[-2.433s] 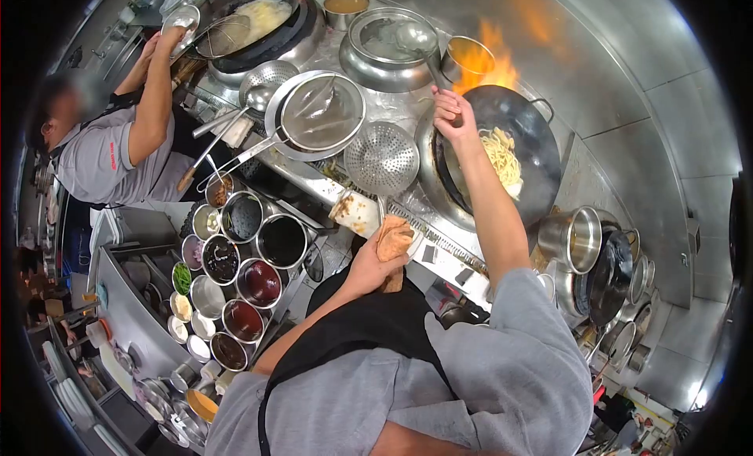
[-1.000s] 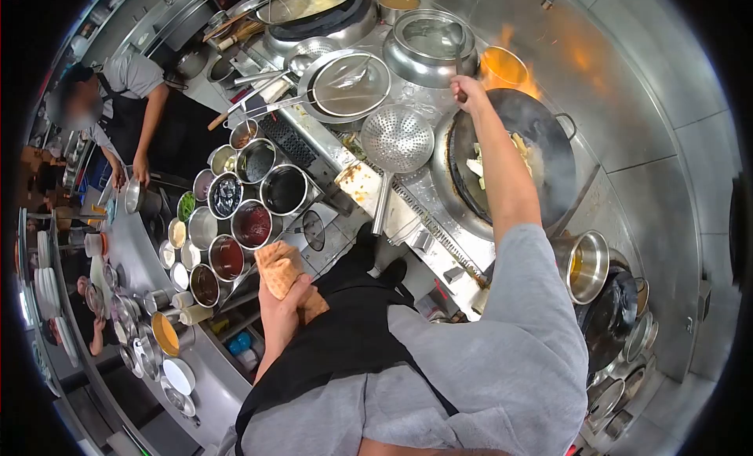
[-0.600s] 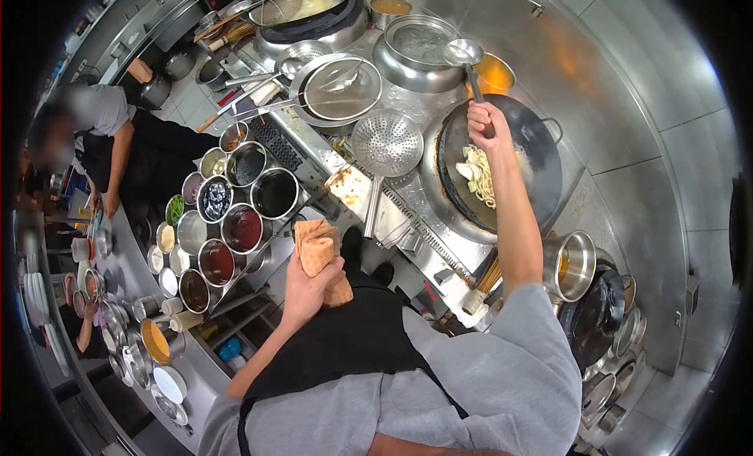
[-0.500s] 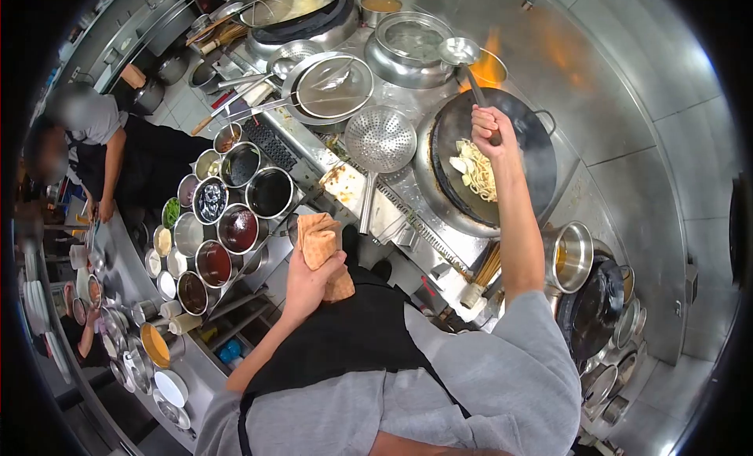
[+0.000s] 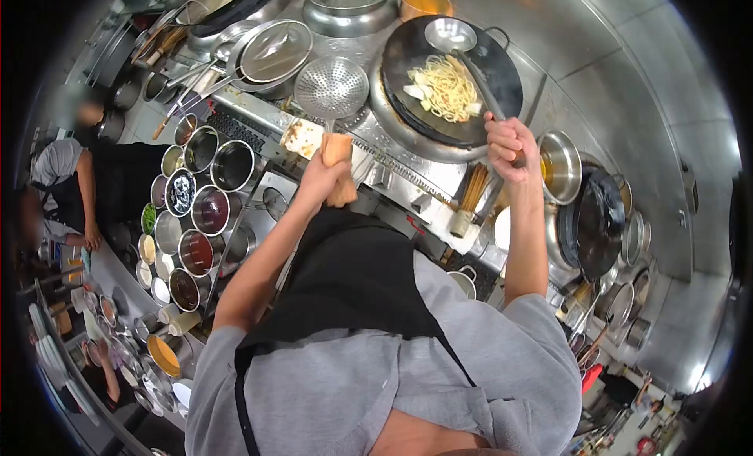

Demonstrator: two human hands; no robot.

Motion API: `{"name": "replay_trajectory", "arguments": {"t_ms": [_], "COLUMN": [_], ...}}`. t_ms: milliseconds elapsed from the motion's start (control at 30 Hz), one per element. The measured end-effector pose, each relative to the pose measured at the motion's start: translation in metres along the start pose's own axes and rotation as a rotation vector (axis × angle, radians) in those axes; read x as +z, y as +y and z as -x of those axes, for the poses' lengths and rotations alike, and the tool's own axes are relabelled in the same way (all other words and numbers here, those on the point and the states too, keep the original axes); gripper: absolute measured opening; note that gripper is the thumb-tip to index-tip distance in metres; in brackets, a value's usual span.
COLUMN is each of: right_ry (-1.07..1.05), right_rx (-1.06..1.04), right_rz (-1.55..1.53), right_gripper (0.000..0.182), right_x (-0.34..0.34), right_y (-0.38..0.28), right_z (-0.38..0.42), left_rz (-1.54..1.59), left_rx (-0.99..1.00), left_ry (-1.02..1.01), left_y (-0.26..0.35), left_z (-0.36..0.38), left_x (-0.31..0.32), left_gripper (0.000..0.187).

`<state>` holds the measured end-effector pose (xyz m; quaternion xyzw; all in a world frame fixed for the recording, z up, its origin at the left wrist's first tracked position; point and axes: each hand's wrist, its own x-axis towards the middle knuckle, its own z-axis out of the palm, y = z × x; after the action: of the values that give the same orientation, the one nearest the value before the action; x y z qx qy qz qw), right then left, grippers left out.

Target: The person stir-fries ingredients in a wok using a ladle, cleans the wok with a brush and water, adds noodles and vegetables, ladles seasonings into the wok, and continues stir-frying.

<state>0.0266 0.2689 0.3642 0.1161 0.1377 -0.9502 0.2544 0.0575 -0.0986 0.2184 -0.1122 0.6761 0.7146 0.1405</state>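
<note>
My right hand [image 5: 513, 148] is closed around the handle of a metal ladle [image 5: 452, 36], its bowl over the far part of a black wok [image 5: 502, 78]. Noodles with pale pieces [image 5: 445, 90] lie in the wok, close below the ladle bowl. A folded orange cloth [image 5: 339, 156] is gripped in my left hand [image 5: 320, 180], in front of the stove edge. Past the cloth's top lies a perforated skimmer [image 5: 332, 88], and the cloth overlaps the lower end of its handle in this view.
Several metal pots of sauces [image 5: 210, 209] stand at left. Strainers [image 5: 274, 52] rest beyond them. A bamboo brush [image 5: 473, 191] and a steel pot [image 5: 560, 167] sit near the wok's right side. Another person [image 5: 67, 178] stands at far left.
The ladle has come down from past the wok's far rim to over the wok. Flames behind the wok are gone from view. My left hand and cloth have moved forward to the skimmer's handle.
</note>
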Motion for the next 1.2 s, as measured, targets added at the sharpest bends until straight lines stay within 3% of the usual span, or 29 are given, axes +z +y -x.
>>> {"name": "replay_trajectory", "arguments": {"t_ms": [33,100,167,233,367,433,500,600,633,700,733,833,867,933,1000,1100,1133,1200], "right_ry": [0.028,0.4,0.58,0.66,0.915,0.939,0.81,0.801,0.801,0.782,0.788,0.717,0.688,0.594,0.504,0.69,0.687,0.703], "right_rx": [0.047,-0.131,-0.218,-0.31,-0.422,-0.48,-0.258,-0.201,-0.303,-0.52,-0.399,-0.117,-0.101,-0.341,-0.586,-0.275,-0.319,-0.453], "right_rz": [0.248,0.729,1.335,1.515,1.69,1.722,1.358,1.457,1.629,1.974,1.949,1.819,1.823,2.092,2.241,1.537,1.388,1.371], "right_gripper": [0.018,0.019,0.024,0.028,0.032,0.032,0.033,0.036,0.038,0.041,0.043,0.042,0.035,0.04,0.036,0.03,0.014,0.015], "right_x": [-0.017,-0.023,-0.038,-0.064,-0.097,-0.171,-0.141,-0.128,-0.127,-0.124,-0.117,-0.075,-0.074,-0.129,-0.17,-0.115,-0.102,-0.126], "right_y": [-0.007,0.007,0.012,0.01,0.064,0.081,0.101,0.096,0.098,0.102,0.097,0.088,0.087,0.078,0.067,0.067,0.067,0.052], "right_z": [0.013,0.041,0.068,0.097,0.125,0.104,0.095,0.106,0.111,0.127,0.139,0.16,0.156,0.13,0.102,0.091,0.09,0.074], "left_rz": [-0.047,-0.212,-0.398,-0.615,-0.978,-1.084,-1.167,-1.238,-1.277,-1.121,-1.039,-0.24,-0.128,0.095,0.023,0.008,0.014,0.048], "left_rx": [0.003,0.009,0.034,0.077,0.119,0.163,0.21,0.179,0.178,0.359,0.449,0.069,-0.01,-0.163,-0.169,-0.163,-0.158,-0.225], "left_ry": [-0.012,-0.037,-0.029,0.012,-0.046,-0.097,-0.03,-0.141,-0.167,-0.034,0.034,-0.218,-0.21,-0.195,-0.082,-0.028,-0.029,-0.011], "left_y": [-0.009,-0.038,-0.07,-0.099,-0.123,-0.128,-0.133,-0.122,-0.117,-0.099,-0.086,-0.005,-0.003,-0.004,-0.007,-0.01,-0.009,-0.007], "left_z": [-0.014,-0.05,-0.085,-0.113,-0.122,-0.123,-0.117,-0.11,-0.108,-0.1,-0.097,-0.085,-0.098,-0.129,-0.14,-0.143,-0.145,-0.152], "left_x": [0.008,0.022,0.04,0.053,0.074,0.077,0.084,0.079,0.08,0.089,0.096,0.126,0.138,0.159,0.174,0.179,0.177,0.179], "left_gripper": [0.059,0.058,0.059,0.061,0.059,0.059,0.059,0.057,0.056,0.051,0.049,0.044,0.042,0.041,0.036,0.032,0.03,0.03]}}
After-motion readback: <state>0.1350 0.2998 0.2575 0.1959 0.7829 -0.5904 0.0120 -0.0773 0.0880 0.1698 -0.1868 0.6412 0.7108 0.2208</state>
